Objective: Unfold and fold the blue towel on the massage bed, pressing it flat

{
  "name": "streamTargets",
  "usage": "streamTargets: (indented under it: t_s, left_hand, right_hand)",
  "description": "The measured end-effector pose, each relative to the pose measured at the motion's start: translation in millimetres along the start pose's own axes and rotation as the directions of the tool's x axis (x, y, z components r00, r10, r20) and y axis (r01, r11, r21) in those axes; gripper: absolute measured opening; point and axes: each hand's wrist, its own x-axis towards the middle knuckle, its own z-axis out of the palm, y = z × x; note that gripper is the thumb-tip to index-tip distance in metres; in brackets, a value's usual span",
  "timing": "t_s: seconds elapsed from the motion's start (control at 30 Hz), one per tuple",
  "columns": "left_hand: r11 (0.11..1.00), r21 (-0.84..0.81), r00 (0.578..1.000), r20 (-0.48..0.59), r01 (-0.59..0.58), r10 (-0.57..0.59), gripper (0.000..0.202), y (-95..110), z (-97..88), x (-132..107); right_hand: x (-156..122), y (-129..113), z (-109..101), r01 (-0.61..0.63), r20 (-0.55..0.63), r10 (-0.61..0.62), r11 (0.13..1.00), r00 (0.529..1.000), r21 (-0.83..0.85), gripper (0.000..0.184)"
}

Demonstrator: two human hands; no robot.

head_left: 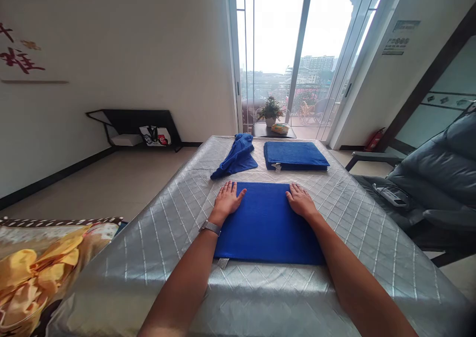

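A silver quilted bed [167, 218] is filling the lower view, and a dark leather armchair [439, 178] is standing beside it at 3 o'clock. On the bed's middle a blue towel [266, 228] is lying as a flat folded rectangle, its small tag peeking out at the near left corner. Both hands are resting on its far corners: the left hand [226, 200] at 11 o'clock of the towel, the right hand [300, 201] at 1 o'clock, each with palm down and fingers spread flat, gripping nothing. Judging from this, the person is smoothing a fold, so the next move probably calls for taking hold of one edge and bringing it evenly across without dragging the layers askew. Beyond the hands, at 12 o'clock, a folded blue towel [295, 156] is sitting square, and just to its left, at 11 o'clock, a crumpled blue towel [236, 158] is lying unfolded. A wristwatch [210, 227] is sitting on the left wrist.
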Motion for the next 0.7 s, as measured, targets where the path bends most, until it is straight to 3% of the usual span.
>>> streamTargets:
  t_s: [0.4, 0.7]
  left_hand:
    - [1.000, 0.012, 1.000, -0.029, -0.006, 0.006, 0.088, -0.2, -1.9, -3.4]
    - [0.998, 0.063, 1.000, 0.019, 0.008, -0.009, 0.084, 3.0, -6.9, -4.4]
  right_hand:
    - [0.0, 0.1, 2.6, -0.012, 0.007, 0.012, 1.000, 1.000, 0.026, 0.067]
    - [-2.2, -0.1, 3.3, -0.009, -0.020, 0.010, 0.998, 1.000, 0.065, 0.067]
